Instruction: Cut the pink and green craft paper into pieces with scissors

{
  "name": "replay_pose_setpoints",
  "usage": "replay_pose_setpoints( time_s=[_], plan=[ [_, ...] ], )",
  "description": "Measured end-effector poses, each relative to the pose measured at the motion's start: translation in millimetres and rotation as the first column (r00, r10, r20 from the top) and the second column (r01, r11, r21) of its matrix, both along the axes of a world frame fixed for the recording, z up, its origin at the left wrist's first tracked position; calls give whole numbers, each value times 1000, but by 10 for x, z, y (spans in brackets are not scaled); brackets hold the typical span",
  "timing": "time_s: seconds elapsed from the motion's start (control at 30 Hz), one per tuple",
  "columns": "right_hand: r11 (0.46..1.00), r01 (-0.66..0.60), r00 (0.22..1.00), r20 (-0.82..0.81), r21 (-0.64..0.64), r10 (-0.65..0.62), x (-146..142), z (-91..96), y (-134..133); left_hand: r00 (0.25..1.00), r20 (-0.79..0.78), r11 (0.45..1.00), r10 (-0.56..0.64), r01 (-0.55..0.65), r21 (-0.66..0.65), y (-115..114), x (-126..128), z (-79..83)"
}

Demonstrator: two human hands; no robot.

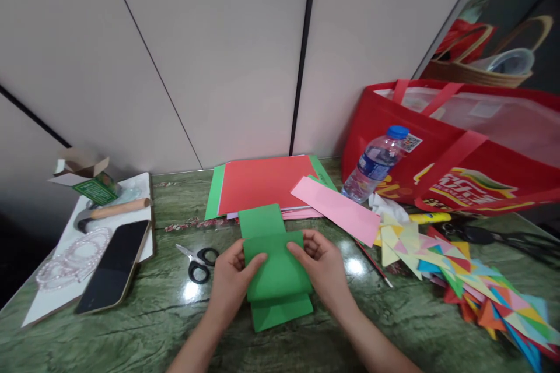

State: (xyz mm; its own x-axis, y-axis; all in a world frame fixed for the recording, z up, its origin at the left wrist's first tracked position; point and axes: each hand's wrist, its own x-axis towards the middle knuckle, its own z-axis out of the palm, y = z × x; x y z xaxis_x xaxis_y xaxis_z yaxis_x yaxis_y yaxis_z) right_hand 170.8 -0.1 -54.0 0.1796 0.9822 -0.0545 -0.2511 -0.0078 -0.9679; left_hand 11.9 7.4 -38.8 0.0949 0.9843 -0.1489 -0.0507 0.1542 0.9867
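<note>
A folded piece of green paper (276, 271) is held up between both hands, its top edge pinched at either corner. My left hand (231, 271) grips the left corner, thumb on the near face. On the right corner, my right hand (321, 262) pinches in the same way. Behind and below the held piece, more green paper (261, 221) shows above it and under its lower edge; whether it is joined to the held piece I cannot tell. Black-handled scissors (199, 262) lie just left of my left hand. A pink paper strip (336, 208) lies beyond my right hand.
Red sheets (266, 183) are stacked against the wall. A water bottle (376, 166) leans by a red bag (446, 151). Folded colored papers (481, 291) spread at right, near a thin stick (374, 264). A phone (116, 265), a sickle-like tool (114, 210) and a small box (94, 180) occupy the left.
</note>
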Motion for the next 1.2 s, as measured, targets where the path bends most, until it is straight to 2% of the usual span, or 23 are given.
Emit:
replay_pose_setpoints(
  time_s=[0.17,0.47,0.63,1.07,1.2],
  plan=[
    [1000,-4,1000,-23,8,4,-6,37,-11,994,100,999,50,-48,-23,-13,-8,-23],
    [1000,-21,999,-39,-1,21,-11,43,-19,986,86,990,143,-142,-15,-10,-11,-16],
    [999,-51,998,-45,15,52,-24,50,-26,986,53,987,159,-160,10,-16,-25,24],
    [998,-38,999,-12,51,39,-30,39,-33,977,-100,974,188,-172,148,-48,-17,110],
    [998,-36,999,-4,50,36,-33,46,-37,976,-109,973,190,-173,153,-52,-14,105]
  ],
)
